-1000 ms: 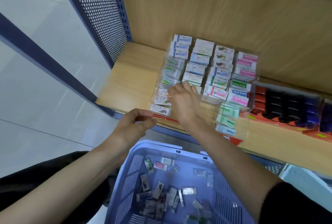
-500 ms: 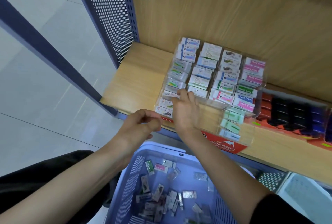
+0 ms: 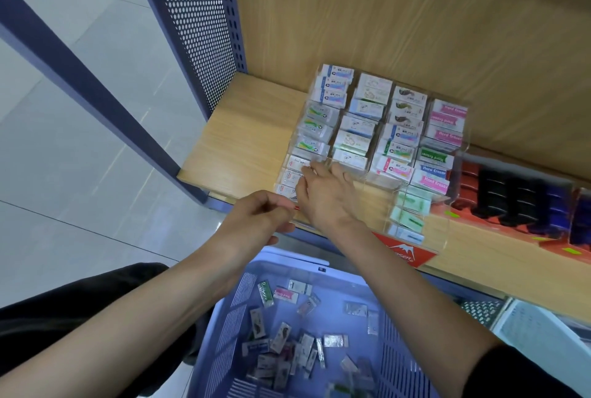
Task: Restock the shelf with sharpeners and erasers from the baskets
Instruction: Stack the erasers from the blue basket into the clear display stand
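The right hand [image 3: 326, 198] reaches into the front left corner of the clear plastic rack [image 3: 460, 154] on the light wooden shelf [image 3: 230, 142]; its bent fingertips [image 3: 308, 170] touch a small white wrapped eraser [image 3: 295, 163] in the left row, but I cannot tell if they pinch it or just push it; the left hand [image 3: 256, 218] hovers just beside, at the shelf's front edge, fingers curled in, and I cannot tell if it holds anything; the rack holds four rows of little erasers [image 3: 399, 132] in steps, white with blue, green and pink labels; wood shows through the front slots of the middle rows; under both arms sits a blue plastic basket [image 3: 230, 317] with loose wrapped erasers [image 3: 287, 340] scattered inside; a blue metal wall full of holes [image 3: 198, 30] closes the shelf's left end, with bare wood between it and the rack; a red box of dark little blocks [image 3: 511, 196] sits just right of the rack.
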Tool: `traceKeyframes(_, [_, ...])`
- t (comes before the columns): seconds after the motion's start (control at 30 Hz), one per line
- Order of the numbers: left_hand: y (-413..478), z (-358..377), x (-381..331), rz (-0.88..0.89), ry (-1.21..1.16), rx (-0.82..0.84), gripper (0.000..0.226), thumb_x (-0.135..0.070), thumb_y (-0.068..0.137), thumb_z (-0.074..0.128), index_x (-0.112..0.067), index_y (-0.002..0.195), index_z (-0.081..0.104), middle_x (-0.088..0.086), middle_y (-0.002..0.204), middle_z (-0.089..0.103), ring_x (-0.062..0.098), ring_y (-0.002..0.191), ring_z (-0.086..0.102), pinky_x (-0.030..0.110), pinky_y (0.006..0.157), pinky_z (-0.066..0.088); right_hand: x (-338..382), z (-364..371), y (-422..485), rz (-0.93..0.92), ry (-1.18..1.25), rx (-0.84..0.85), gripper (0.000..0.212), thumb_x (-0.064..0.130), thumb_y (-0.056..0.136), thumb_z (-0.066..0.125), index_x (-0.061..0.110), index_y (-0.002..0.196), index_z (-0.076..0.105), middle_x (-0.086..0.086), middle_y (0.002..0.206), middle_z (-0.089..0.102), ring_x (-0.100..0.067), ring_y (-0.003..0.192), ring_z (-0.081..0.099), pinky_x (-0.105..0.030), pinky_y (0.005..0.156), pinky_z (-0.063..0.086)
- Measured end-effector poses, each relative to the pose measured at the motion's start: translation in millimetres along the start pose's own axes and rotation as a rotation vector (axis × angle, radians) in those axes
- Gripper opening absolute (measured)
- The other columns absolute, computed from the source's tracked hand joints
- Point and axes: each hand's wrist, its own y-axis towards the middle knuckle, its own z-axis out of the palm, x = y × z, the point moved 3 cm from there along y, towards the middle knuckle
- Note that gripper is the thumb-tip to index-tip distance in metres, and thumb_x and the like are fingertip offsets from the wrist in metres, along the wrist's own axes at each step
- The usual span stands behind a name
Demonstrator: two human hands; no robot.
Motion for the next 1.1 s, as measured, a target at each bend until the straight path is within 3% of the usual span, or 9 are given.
traceKeyframes(0.13, [0,2,3,0.031,0.100,0.024,0.007,-0.010,0.092,0.054,-0.014,0.092,0.060,-0.002,0.085,0.064,0.009,0.079,0.064,0.020,0.068,0.043,-8,-15,-29,-0.108,0.226,-0.131,0.037,0.023,0.097,0.040,0.013,0.129,0.055,-0.003,0.141,0.047,-0.026,0.116,0.042,-0.037,0.100,0.035])
traceKeyframes(0.23, [0,-2,21,0.045,0.268,0.093,0.008,-0.009,0.092,0.054,-0.015,0.090,0.058,0.001,0.086,0.063,0.014,0.084,0.062,0.015,0.064,0.042,-18,-28,-78,-0.244,0.378,-0.271,0.033,0.019,0.092,0.041,0.006,0.113,0.063,-0.009,0.113,0.059,-0.024,0.096,0.052,-0.032,0.085,0.043])
traceKeyframes(0.43, [4,10,107,0.024,0.591,0.332,0.006,-0.011,0.092,0.057,-0.017,0.090,0.056,-0.002,0.089,0.059,0.015,0.084,0.059,0.019,0.070,0.047,-42,20,-167,-0.378,0.345,-0.006,0.027,0.022,0.095,0.042,0.011,0.106,0.064,-0.002,0.095,0.064,-0.018,0.078,0.055,-0.026,0.061,0.036])
traceKeyframes(0.53, [9,25,179,-0.007,0.826,0.466,0.016,-0.012,0.088,0.063,-0.012,0.102,0.056,0.007,0.104,0.057,0.028,0.105,0.057,0.033,0.089,0.044,-63,78,-194,-0.200,0.325,0.370,0.030,0.022,0.099,0.043,0.014,0.126,0.054,-0.002,0.113,0.062,-0.022,0.090,0.058,-0.030,0.074,0.039])
traceKeyframes(0.63, [8,29,253,-0.021,1.040,0.564,0.066,-0.050,0.071,0.057,-0.008,0.122,0.052,0.019,0.116,0.053,0.030,0.112,0.050,0.030,0.095,0.042,-79,142,-219,0.059,0.412,0.630,0.040,0.023,0.095,0.052,0.015,0.134,0.045,-0.007,0.124,0.054,-0.023,0.094,0.057,-0.031,0.083,0.041])
traceKeyframes(0.73, [9,29,310,0.018,1.157,0.571,0.072,-0.047,0.070,0.060,-0.026,0.131,0.029,0.031,0.129,0.042,0.044,0.120,0.045,0.049,0.097,0.045,-81,191,-243,0.220,0.533,0.678,0.052,0.019,0.091,0.060,0.010,0.139,0.040,-0.017,0.134,0.043,-0.026,0.113,0.050,-0.027,0.094,0.035])
traceKeyframes(0.9, [20,25,349,0.165,1.390,0.540,0.097,-0.028,0.075,0.074,-0.028,0.151,0.012,0.020,0.156,0.006,0.042,0.143,0.008,0.052,0.113,0.021,-73,238,-273,0.219,0.442,0.701,0.080,0.028,0.088,0.066,0.030,0.150,0.016,-0.005,0.158,0.000,-0.028,0.145,0.008,-0.043,0.112,0.025])
traceKeyframes(1.0, [33,22,374,0.224,1.453,0.509,0.100,-0.055,0.069,0.054,-0.038,0.150,-0.003,0.024,0.153,0.020,0.048,0.140,0.014,0.068,0.103,0.027,-63,248,-272,0.088,0.248,0.694,0.083,0.033,0.091,0.060,0.033,0.151,0.001,-0.001,0.158,-0.014,-0.028,0.145,-0.001,-0.046,0.111,0.025])
traceKeyframes(1.1, [38,26,376,0.130,1.490,0.392,0.099,-0.065,0.056,0.061,-0.032,0.143,0.028,0.021,0.140,0.047,0.052,0.125,0.042,0.072,0.083,0.038,-54,256,-262,0.073,0.144,0.674,0.087,0.042,0.089,0.058,0.035,0.150,-0.004,-0.003,0.158,-0.016,-0.033,0.145,-0.005,-0.050,0.112,0.022])
